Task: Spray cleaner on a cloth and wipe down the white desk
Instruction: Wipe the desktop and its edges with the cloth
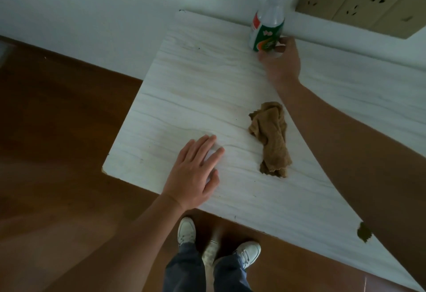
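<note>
Left hand [196, 172]: lies flat, palm down, fingers straight and slightly spread, on the white surface [184, 89] near its front-left corner, at about 8 o'clock from the cloth. It holds nothing.
Cloth [269, 139]: tan, crumpled into a long loose bundle, lying on the surface between the two hands and touched by neither. It is at about 6 o'clock from the bottle.
Cloth handling: judged soft, light and limp. It would likely flop and unfold when lifted, so a gathered handful at the thick middle should serve better than a pinch at a corner. Bunching it into a pad would help before spraying.
Spray bottle [267, 29]: clear plastic with a green and red label and a green top, near upright at the far edge of the surface by the wall, at about 12 o'clock from the cloth. Its top is blurred and cut off by the frame.
Right hand [281, 61]: fingers and thumb curl round the bottle's lower body. Whether the base rests on the surface I cannot tell.
Bottle handling: judged stiff, smooth-sided and fairly light, though the fill cannot be gauged. A low grip probably leaves it top-heavy, and the neck below the green top looks the better hold for spraying.
Wall sockets [368, 3]: beige plates in a row, at about 2 o'clock from the bottle.
Count: two hands, one cloth, one spray bottle, one surface, three socket plates.
</note>
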`<action>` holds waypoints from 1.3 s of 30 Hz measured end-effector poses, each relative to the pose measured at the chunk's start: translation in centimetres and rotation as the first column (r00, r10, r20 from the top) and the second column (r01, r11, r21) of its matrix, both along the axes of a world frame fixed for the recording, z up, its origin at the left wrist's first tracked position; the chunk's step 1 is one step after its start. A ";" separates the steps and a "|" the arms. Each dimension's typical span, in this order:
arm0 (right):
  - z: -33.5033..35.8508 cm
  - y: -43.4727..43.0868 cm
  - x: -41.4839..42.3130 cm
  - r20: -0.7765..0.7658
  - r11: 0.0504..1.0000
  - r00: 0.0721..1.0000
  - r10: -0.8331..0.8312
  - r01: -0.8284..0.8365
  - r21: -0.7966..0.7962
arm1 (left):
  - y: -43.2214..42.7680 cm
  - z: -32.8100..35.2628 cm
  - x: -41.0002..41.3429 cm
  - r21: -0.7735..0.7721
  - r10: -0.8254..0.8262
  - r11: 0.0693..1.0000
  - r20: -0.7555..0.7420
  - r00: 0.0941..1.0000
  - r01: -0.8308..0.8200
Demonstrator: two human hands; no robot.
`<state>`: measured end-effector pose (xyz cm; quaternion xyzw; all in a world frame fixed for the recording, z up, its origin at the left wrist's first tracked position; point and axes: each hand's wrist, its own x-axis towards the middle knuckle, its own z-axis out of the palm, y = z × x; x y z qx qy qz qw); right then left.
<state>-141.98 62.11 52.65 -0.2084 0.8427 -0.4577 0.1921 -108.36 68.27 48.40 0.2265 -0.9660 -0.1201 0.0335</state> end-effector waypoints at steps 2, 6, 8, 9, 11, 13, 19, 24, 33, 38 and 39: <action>-0.3 -1.2 1.2 -0.022 0.995 0.995 0.096 -0.096 0.018 | -0.1 -0.1 0.0 -0.003 0.000 1.000 -0.002 1.000 0.000; 0.1 -0.7 2.6 -0.092 0.952 0.951 0.294 -0.283 0.119 | -0.2 -0.3 0.0 0.003 -0.004 1.000 -0.009 1.000 0.004; 0.8 2.4 2.9 -0.194 0.921 0.908 0.371 -0.334 0.199 | -0.1 -0.3 0.0 0.009 -0.003 1.000 -0.009 1.000 0.003; 1.0 4.6 3.2 -0.250 0.908 0.883 0.397 -0.339 0.246 | -0.1 -0.2 0.0 0.012 -0.002 1.000 -0.007 1.000 0.002; 1.0 9.7 4.6 -0.335 0.893 0.848 0.410 -0.298 0.338 | -0.1 -0.1 0.0 0.015 0.001 1.000 0.000 1.000 -0.001; 0.8 14.3 6.9 -0.332 0.858 0.842 0.426 -0.260 0.443 | 0.0 0.1 -0.1 0.015 0.002 1.000 0.010 1.000 -0.002; -0.7 16.6 8.4 -0.332 0.865 0.842 0.426 -0.270 0.423 | 0.2 0.6 -0.2 -0.002 0.003 1.000 0.034 0.999 -0.003; -0.6 12.9 -0.4 -0.463 0.932 0.848 0.258 -0.093 0.349 | 0.0 0.3 -0.2 -0.004 -0.002 1.000 0.007 1.000 0.002; -2.0 5.1 -8.4 -0.530 0.893 0.777 0.339 -0.088 0.442 | -0.1 -0.1 -0.1 -0.017 -0.002 1.000 -0.017 1.000 0.002; -2.3 5.7 -0.5 -0.506 0.855 0.690 0.517 -0.388 0.344 | 0.0 0.0 -0.2 -0.014 0.001 1.000 -0.016 1.000 -0.002; -2.2 6.9 1.2 -0.513 0.822 0.644 0.568 -0.470 0.321 | -0.1 0.1 -0.2 -0.014 0.002 1.000 -0.014 1.000 -0.003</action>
